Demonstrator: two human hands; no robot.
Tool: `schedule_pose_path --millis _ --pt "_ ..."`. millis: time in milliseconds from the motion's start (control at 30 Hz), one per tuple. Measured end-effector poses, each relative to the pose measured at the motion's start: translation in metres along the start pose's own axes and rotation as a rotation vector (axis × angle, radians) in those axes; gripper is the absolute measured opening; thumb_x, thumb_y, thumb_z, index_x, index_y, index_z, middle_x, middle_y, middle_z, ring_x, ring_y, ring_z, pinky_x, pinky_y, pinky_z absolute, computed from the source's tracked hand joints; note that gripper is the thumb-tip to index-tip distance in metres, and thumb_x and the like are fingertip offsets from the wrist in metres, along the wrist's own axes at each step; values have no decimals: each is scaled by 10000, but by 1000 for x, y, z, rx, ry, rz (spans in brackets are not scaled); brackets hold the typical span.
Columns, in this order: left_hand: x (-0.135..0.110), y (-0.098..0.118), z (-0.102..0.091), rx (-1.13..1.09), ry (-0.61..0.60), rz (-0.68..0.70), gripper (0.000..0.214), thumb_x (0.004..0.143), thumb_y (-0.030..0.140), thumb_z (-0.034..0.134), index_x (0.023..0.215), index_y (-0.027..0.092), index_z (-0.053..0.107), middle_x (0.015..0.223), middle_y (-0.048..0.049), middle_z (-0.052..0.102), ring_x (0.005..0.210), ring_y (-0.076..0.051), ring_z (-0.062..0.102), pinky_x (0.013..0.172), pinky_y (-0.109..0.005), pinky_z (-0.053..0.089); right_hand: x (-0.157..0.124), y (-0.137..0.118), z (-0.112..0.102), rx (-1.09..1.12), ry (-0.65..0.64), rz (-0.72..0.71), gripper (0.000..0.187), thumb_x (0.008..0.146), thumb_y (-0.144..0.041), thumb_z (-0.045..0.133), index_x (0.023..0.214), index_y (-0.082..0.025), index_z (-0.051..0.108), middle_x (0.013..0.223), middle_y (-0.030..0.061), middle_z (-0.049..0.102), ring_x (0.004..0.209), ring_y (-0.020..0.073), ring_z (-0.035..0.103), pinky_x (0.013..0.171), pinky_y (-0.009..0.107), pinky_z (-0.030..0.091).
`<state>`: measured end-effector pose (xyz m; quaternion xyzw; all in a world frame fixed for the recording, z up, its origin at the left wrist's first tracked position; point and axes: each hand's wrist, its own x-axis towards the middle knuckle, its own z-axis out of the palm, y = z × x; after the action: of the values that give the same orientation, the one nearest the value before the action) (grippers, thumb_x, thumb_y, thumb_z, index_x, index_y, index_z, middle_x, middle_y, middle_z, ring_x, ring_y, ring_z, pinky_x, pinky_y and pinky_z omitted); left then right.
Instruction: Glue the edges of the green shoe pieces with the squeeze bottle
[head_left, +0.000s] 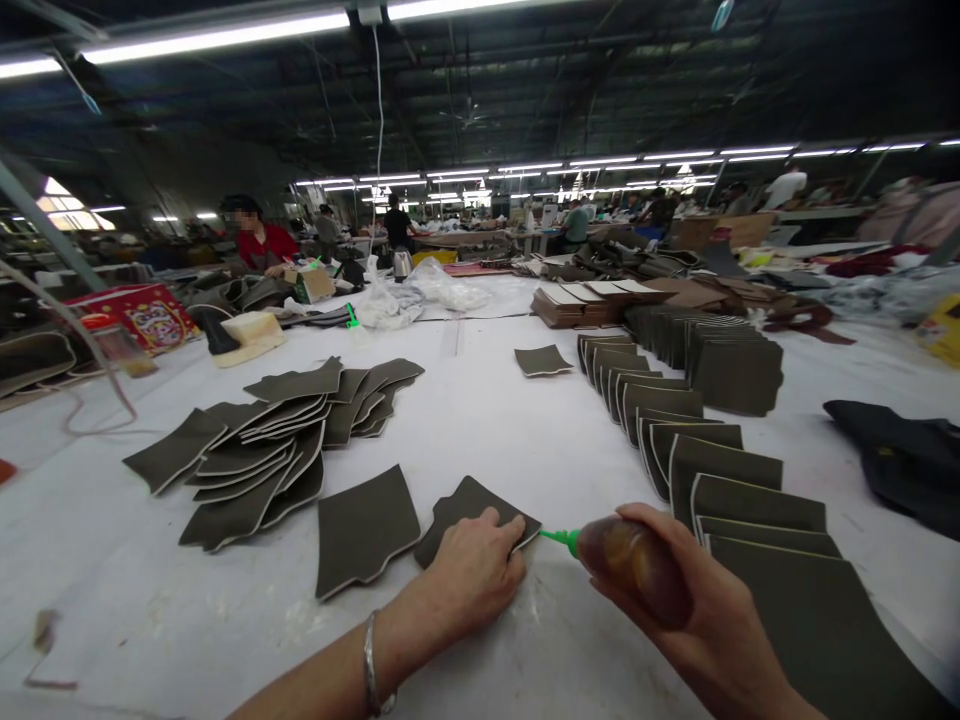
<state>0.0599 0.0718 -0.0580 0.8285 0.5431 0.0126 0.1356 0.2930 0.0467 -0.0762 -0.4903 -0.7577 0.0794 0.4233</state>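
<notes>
My left hand (474, 575) presses down on a dark olive cut piece (469, 505) lying on the white table (487, 420), fingers curled over its near edge. My right hand (686, 610) grips a brown glue bottle (634, 565) whose green nozzle (559, 540) points left at the piece's right corner. A second cut piece (364, 530) lies just left of the held one. A silver bracelet (369, 665) sits on my left wrist.
A fanned pile of cut pieces (262, 450) lies at left. An overlapping row of pieces (697, 450) runs down the right side, with one loose piece (544, 360) behind. Dark cloth (900, 460) lies far right. A person in red (259, 240) works at the far left.
</notes>
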Motion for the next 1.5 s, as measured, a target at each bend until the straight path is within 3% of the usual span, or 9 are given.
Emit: schedule_pose_path --millis 200,367,567,767,867,1067,1233,1367,1500 --pt "0 -1 2 -23 -8 35 422 924 273 335 1292 250 541 976 -78 625 815 -266 658 742 -397 517 0 4 2 31 51 172 456 834 -516 681 1203 -311 510 1085 -9 629 899 189 643 814 265 496" --pt "-1 -2 5 -3 -15 32 436 929 288 333 1323 234 514 1014 -87 621 830 -271 661 757 -406 524 0 7 1 78 13 163 448 827 -505 691 1189 -310 514 1074 -14 638 885 184 652 785 252 501" --pt "-3 -2 6 -4 -26 16 471 917 284 341 1364 237 482 1045 -93 614 849 -284 663 764 -422 531 3 12 0 124 48 263 493 800 -519 712 1192 -295 513 1077 6 616 907 213 627 830 305 483" --pt "-5 -2 4 -35 -45 2 503 917 308 351 1405 239 448 1105 -101 606 889 -296 659 808 -442 527 -5 11 2 229 -38 303 477 814 -519 701 1191 -292 516 1092 6 616 944 216 627 830 288 488" --pt "-6 -2 4 -46 -49 -1 498 923 302 340 1407 248 446 1096 -96 610 898 -292 658 820 -439 523 -5 11 2 250 -8 350 497 801 -532 710 1186 -282 519 1055 8 616 888 209 629 799 284 492" --pt "-8 -3 2 -67 -62 1 515 935 290 327 1436 214 415 1086 -100 628 938 -274 648 863 -404 504 -11 5 2 264 -93 289 454 829 -500 691 1186 -280 517 1122 5 613 998 205 618 837 235 483" --pt "-10 -3 2 -77 -58 2 518 940 291 314 1441 201 414 1105 -105 624 953 -268 641 872 -391 490 -16 4 2 240 -50 296 452 829 -484 695 1188 -274 518 1087 5 620 918 196 638 821 232 496" --pt "-11 -2 3 -71 -56 -5 520 934 292 331 1439 202 414 1103 -102 621 953 -269 639 872 -389 487 -20 2 4 288 -128 251 444 846 -449 683 1218 -283 508 1187 8 608 1073 212 607 875 211 488" --pt "-11 -3 4 -68 -50 -9 515 941 292 319 1439 202 413 1107 -104 618 940 -270 642 862 -394 495 -25 1 5 277 -84 316 450 831 -480 694 1192 -279 516 1126 2 609 988 186 624 852 189 478"
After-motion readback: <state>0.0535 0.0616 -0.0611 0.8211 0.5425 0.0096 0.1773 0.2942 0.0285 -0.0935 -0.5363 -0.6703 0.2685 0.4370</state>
